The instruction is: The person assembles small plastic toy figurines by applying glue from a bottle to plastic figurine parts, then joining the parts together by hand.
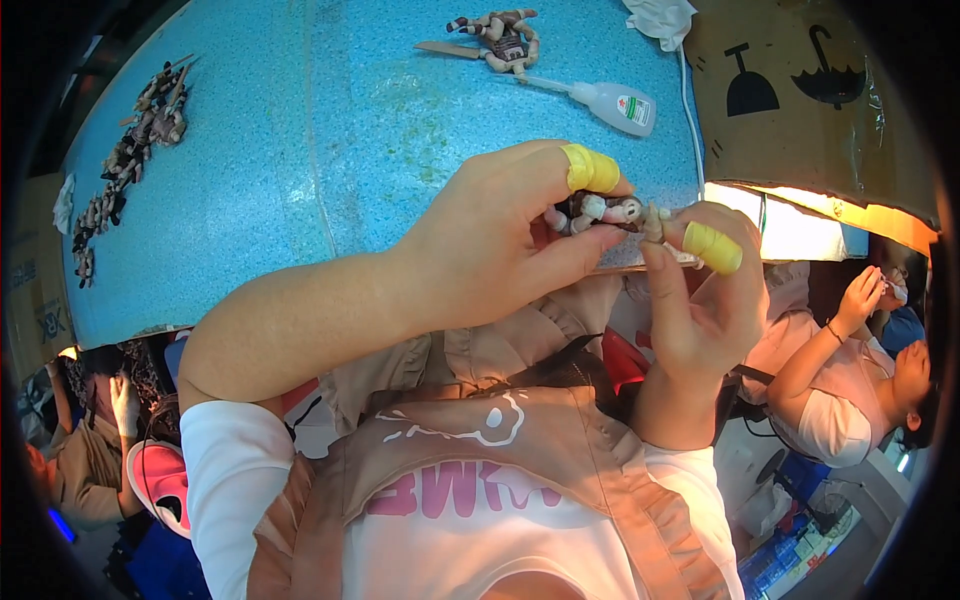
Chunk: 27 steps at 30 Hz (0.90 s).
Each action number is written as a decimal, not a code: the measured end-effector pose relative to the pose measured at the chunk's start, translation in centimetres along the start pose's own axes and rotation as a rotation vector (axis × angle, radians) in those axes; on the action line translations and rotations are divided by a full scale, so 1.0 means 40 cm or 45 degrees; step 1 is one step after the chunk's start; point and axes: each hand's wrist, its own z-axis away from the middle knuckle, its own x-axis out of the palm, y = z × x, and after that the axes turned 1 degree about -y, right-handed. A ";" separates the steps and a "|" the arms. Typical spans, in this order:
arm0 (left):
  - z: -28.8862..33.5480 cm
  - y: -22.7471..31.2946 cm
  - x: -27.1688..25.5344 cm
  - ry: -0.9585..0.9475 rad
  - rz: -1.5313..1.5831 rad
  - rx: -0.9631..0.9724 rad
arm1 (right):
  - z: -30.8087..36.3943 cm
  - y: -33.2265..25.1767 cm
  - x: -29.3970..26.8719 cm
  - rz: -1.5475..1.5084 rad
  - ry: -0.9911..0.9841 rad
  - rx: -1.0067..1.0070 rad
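Note:
Just in front of my chest, at the table's near edge, both hands meet over a small jointed figurine in dark brown, white and pale beige. My left hand is closed on its body, between thumb and a forefinger wrapped in yellow tape. A small pale piece at the figurine's right end is pinched by my right hand, whose forefinger also wears yellow tape. Whether that piece is joined to the body, I cannot tell. Fingers hide part of the figurine.
On the blue table lie a similar figurine, a translucent squeeze bottle with a thin nozzle, crumpled tissue, a white cord and a row of several figurines. A cardboard box stands right. Other people sit at both sides.

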 end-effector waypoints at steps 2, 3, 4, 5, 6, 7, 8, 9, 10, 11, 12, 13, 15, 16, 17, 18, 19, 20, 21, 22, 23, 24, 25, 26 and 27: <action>0.001 0.009 -0.007 -0.052 -0.009 0.001 | -0.002 -0.006 0.003 0.098 0.007 -0.078; 0.001 0.011 -0.009 -0.099 -0.019 0.002 | -0.002 -0.009 0.004 0.195 0.012 -0.161; 0.001 0.010 -0.007 -0.100 -0.020 0.002 | -0.003 -0.012 0.005 0.289 0.018 -0.246; 0.003 0.005 -0.002 -0.103 0.138 0.007 | 0.000 -0.012 0.006 0.287 0.019 -0.246; 0.003 0.002 0.000 -0.104 0.297 0.012 | 0.005 -0.011 0.008 0.331 0.041 -0.298; 0.001 -0.001 -0.001 -0.108 0.299 0.011 | 0.012 -0.008 0.010 0.380 0.061 -0.346; 0.000 -0.002 -0.005 -0.161 0.345 0.033 | 0.020 -0.006 0.014 0.382 0.061 -0.342; -0.002 -0.005 -0.007 -0.214 0.390 0.054 | 0.028 -0.005 0.020 0.206 0.089 -0.276; -0.004 -0.006 -0.008 -0.214 0.391 0.052 | 0.032 -0.006 0.023 0.027 0.116 -0.209; -0.007 -0.008 -0.009 -0.168 0.292 0.148 | 0.033 -0.008 0.021 0.027 0.115 -0.207; -0.008 -0.011 -0.010 -0.122 0.193 0.245 | 0.033 -0.012 0.017 -0.209 0.072 0.003; -0.011 -0.013 -0.011 -0.123 0.196 0.245 | 0.031 -0.015 0.011 -0.440 0.029 0.214; -0.014 -0.014 -0.012 -0.084 0.121 0.368 | 0.027 -0.011 0.011 -0.424 -0.011 0.216; -0.015 -0.012 -0.011 -0.085 0.122 0.367 | 0.028 -0.008 0.016 -0.397 -0.009 0.197; -0.017 -0.009 -0.010 -0.083 0.075 0.399 | 0.029 -0.007 0.019 -0.370 -0.008 0.178; -0.019 -0.006 -0.009 -0.082 0.029 0.432 | 0.029 -0.008 0.023 -0.370 -0.008 0.179; -0.017 -0.003 -0.008 -0.081 0.029 0.429 | 0.028 -0.011 0.026 -0.409 0.004 0.225; -0.016 -0.001 -0.007 -0.068 -0.003 0.413 | 0.027 -0.013 0.027 -0.447 0.017 0.271; -0.014 0.002 -0.006 -0.056 -0.034 0.398 | 0.025 -0.016 0.023 -0.448 0.015 0.273; -0.013 0.002 -0.005 -0.056 -0.032 0.394 | 0.022 -0.018 0.018 -0.389 -0.043 0.291; -0.011 0.002 -0.005 -0.049 -0.078 0.410 | 0.021 -0.021 0.014 -0.330 -0.101 0.309; -0.010 0.002 -0.003 -0.042 -0.124 0.426 | 0.021 -0.024 0.013 -0.330 -0.103 0.313; -0.008 0.002 -0.002 -0.043 -0.125 0.423 | 0.021 -0.028 0.013 -0.323 -0.104 0.343; -0.006 0.002 0.001 -0.028 -0.141 0.417 | 0.022 -0.031 0.015 -0.316 -0.105 0.374; -0.005 0.002 0.002 -0.013 -0.157 0.412 | 0.022 -0.034 0.020 -0.319 -0.106 0.375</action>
